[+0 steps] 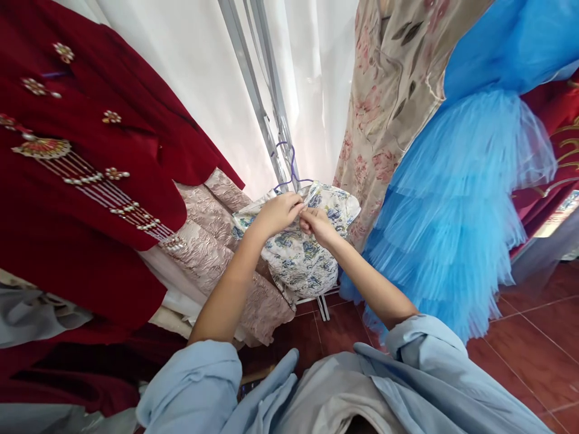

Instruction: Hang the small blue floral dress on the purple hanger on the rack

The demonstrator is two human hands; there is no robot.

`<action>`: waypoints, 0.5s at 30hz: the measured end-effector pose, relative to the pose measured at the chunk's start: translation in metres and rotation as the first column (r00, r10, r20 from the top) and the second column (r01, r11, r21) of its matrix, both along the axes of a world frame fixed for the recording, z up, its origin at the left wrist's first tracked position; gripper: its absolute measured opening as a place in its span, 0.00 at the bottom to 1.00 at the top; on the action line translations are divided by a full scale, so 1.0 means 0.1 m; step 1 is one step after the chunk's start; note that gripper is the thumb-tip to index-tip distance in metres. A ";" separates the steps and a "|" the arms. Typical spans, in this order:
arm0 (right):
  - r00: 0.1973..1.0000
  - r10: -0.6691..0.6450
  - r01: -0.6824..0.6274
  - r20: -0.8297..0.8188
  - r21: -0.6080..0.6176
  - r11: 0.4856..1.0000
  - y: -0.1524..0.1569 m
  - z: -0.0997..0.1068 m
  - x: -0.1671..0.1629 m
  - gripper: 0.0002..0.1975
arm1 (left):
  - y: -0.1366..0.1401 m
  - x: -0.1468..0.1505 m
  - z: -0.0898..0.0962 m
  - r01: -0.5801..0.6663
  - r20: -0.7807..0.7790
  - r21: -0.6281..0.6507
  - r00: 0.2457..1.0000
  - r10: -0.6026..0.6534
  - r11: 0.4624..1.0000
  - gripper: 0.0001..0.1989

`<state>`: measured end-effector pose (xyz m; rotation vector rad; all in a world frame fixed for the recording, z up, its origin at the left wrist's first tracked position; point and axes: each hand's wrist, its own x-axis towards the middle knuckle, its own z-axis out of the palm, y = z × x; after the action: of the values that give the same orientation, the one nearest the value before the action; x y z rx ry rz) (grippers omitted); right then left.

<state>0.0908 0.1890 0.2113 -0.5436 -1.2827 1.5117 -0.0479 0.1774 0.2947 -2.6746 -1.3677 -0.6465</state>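
**Left grip (281,212) and right grip (316,226) both pinched closed on floral garment (302,265), upper front**

Grips side by side, fingertips meeting near the neckline. Right: fingers curled in, thumb side toward left grip. Left: fingers bent over the top edge, thumb hidden. Exact bit of fabric between the fingertips can't be made out.

Floral garment, white with blue flowers, hangs directly under and around both grips. Purple hanger (294,166) just above them, its arms running into the garment's shoulders. Grey metal stand (242,51) rises above and beyond the grips; a white foot (323,307) shows below the garment hem. White curtain (181,66) behind all that.

Left of the grips: pink textured skirt (212,241) near, then dark red jacket (149,138) farther out, with beaded ornament (85,169) strung across its front.

Right of the grips: beige flowered dress (377,120), then blue tulle dress (452,211) with tiered ruffles, then a red garment (565,126) at the far edge.

Below the grips, nearest the camera: rolled light-blue sleeves (194,380) on both arms. Red tile floor (534,349) lower right.
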 end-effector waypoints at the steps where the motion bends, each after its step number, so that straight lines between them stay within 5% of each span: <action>1: 0.998 -0.019 0.019 0.053 0.013 1.000 0.01 0.00 0.00 0.22 | 0.04 -0.01 0.01 0.005 -0.046 -0.019 0.999 -0.006 1.000 0.10; 8: 0.901 -0.273 0.262 0.338 0.077 0.962 0.21 -0.20 -0.12 0.08 | 0.18 0.00 -0.03 0.089 -0.003 0.204 0.996 -0.091 0.975 0.12; 15: 0.654 -0.311 0.442 0.690 -0.014 0.897 -0.31 -1.47 -0.11 0.07 | 0.26 -0.03 0.15 0.100 0.186 0.239 0.972 -0.147 0.966 0.12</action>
<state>0.0801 0.1584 0.0645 -1.5021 -1.4401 1.0932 -0.0511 0.2037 0.3099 -2.5808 -1.0902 -1.0463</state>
